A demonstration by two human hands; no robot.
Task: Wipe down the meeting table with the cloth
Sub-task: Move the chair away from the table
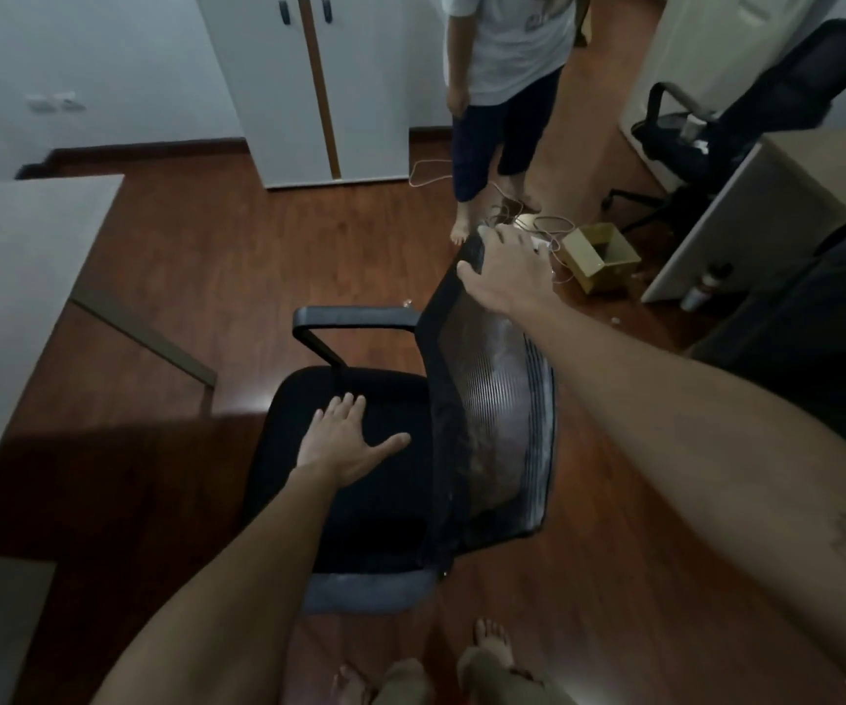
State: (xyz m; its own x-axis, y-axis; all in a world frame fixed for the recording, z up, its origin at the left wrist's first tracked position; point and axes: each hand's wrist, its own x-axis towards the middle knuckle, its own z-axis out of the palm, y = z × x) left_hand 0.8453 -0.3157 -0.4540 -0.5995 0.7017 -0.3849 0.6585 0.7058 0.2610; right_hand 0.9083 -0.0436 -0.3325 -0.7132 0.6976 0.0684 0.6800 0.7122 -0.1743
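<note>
Two hands: both are on an office chair (400, 450), neither on a cloth.
Left hand (347, 442): lies flat on the black seat, fingers straight and spread, thumb out to the side; it presses, it does not grip.
Right hand (504, 274): curls over the top edge of the mesh backrest, fingers wrapped over the far side, thumb on the near side.
Cloth: not visible anywhere in this view; neither hand holds it, so where it sits relative to the fingers cannot be told.
Meeting table (18, 256): probably the pale grey top at the left edge, well apart from both hands, with the chair and bare wooden floor (217, 256) between.
Chair handling: likely light enough to shift with two hands; the frame is stiff and the mesh gives a little, so the top rail and the armrests (354, 318) are the sound places to hold.
Cloth handling, as a guess: soft, light and limp, best bunched in one palm.
Step in hand: seemingly clearing the chair away from the table; wiping is not yet begun.
Bystander: a second person (502, 94) stands beyond the chair beside cables (548, 229) and a cardboard box (601, 256).
</note>
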